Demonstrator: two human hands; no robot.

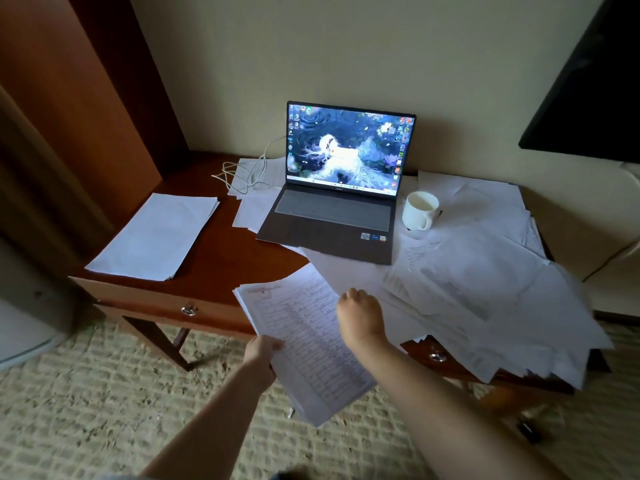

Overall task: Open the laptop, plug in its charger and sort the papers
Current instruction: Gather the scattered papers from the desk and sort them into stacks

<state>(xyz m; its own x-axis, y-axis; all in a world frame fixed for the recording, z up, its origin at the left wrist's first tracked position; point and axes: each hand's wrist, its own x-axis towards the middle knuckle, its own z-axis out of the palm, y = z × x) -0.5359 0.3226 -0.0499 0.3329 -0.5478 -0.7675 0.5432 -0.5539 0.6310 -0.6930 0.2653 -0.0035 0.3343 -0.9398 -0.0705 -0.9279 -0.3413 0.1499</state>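
Laptop (pixel 341 181) open on table (pixel 221 258), white cable (pixel 249 171) at its left, mug (pixel 419 210) just right. Neat stack (pixel 156 237) far left; loose papers (pixel 485 282) (messy) cover right side. Left hand (pixel 260 355) pinches printed sheaf (pixel 304 344) edge, right hand (pixel 360 318) fingers curled on top of it.

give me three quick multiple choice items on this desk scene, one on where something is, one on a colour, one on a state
1. Where is the mug?
A. right of the laptop
B. on the neat stack
C. on the floor

2. What colour is the mug?
A. red
B. white
C. black

3. What state is the laptop in?
A. shut
B. open, screen dark
C. open, screen lit

Answers:
1 A: it stands on loose papers beside the laptop's right edge.
2 B: its body and handle show white.
3 C: the lid is up and a desktop picture glows.
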